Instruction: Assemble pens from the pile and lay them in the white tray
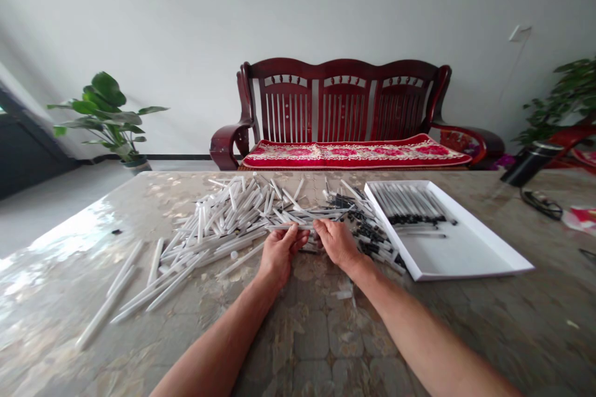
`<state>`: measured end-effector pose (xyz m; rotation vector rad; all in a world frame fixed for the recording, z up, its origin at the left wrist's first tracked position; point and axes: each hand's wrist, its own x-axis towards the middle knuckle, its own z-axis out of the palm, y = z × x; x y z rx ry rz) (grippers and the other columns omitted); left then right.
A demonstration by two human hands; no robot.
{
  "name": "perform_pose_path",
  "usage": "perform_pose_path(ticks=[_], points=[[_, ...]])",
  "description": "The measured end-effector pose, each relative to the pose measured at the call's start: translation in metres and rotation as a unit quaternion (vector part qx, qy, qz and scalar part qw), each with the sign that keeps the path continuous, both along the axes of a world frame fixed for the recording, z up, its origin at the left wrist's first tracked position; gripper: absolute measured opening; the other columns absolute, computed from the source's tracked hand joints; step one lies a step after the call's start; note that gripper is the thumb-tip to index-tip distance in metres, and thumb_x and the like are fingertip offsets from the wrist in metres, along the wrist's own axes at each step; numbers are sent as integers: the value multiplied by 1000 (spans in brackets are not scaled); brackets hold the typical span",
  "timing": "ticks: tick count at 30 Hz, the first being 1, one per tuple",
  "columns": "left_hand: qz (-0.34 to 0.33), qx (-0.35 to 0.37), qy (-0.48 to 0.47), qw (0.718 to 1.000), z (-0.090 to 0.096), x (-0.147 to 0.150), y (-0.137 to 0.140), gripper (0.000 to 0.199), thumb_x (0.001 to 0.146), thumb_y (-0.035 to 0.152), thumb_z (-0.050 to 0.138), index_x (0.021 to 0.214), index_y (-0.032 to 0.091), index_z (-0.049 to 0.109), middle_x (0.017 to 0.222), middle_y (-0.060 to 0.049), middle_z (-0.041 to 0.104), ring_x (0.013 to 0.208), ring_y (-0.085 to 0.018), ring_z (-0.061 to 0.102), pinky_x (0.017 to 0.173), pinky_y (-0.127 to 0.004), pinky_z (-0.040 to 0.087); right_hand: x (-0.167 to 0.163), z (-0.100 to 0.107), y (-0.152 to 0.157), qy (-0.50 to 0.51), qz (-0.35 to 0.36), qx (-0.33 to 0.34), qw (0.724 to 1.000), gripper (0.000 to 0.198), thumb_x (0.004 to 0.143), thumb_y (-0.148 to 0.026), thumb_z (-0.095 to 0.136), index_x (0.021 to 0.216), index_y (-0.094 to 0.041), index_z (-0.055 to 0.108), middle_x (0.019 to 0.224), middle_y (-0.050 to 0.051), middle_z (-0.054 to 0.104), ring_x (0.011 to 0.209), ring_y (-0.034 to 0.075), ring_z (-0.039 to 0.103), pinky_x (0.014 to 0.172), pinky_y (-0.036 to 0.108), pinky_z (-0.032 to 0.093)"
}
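Between my two hands a slim white pen (303,227) lies level, low over the table. My left hand (280,251) is closed round its left part, thumb on top. My right hand (338,243) pinches near its other end, and the fingers hide that tip. Behind and left of my hands spreads a loose heap of white pen barrels (223,220). Close to my right hand lie many small black pen parts (370,232), mixed with clear caps. A white shallow box (459,254) stands to the right, with a row of pens (410,201) along its far side.
The patterned table (307,335) reaches across the view. Single barrels (106,307) lie at the left, and small clear pieces (343,291) near my right forearm. A black tumbler (531,163) and dark cable (540,203) are far right. Beyond stands a wooden bench (344,105).
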<state>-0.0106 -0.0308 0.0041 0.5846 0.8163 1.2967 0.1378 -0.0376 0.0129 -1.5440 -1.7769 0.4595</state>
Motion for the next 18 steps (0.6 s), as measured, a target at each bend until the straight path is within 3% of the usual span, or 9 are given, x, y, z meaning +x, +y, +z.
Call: perform_pose_path(ticks=[4, 9, 14, 18], points=[[11, -10, 2, 1000, 1, -1, 1, 21, 69, 23, 82, 76, 12, 66, 69, -3, 72, 66, -13, 71, 66, -21, 57, 3, 1, -1, 15, 18, 31, 999, 35, 96, -45, 40, 85, -23, 65, 75, 1, 70, 69, 18, 62, 61, 25, 37], [-1, 5, 8, 1000, 0, 0, 1, 25, 65, 25, 84, 77, 13, 66, 70, -2, 73, 65, -14, 71, 65, -23, 58, 3, 0, 0, 26, -3, 17, 1000, 46, 97, -44, 35, 63, -24, 59, 55, 1, 61, 54, 17, 55, 56, 27, 34], [3, -2, -1, 1000, -1, 0, 1, 22, 66, 24, 83, 76, 13, 66, 69, -3, 73, 65, -14, 71, 64, -22, 58, 2, 3, -2, 35, 20, 33, 999, 34, 94, -44, 42, 75, -24, 62, 65, 1, 65, 62, 18, 58, 59, 26, 35], [-3, -3, -2, 1000, -1, 0, 0, 22, 66, 23, 83, 77, 14, 66, 70, -3, 73, 65, -14, 71, 64, -22, 57, 2, 3, -2, 31, 15, 16, 999, 42, 96, -42, 38, 64, -24, 58, 54, 1, 60, 53, 17, 55, 56, 27, 33]])
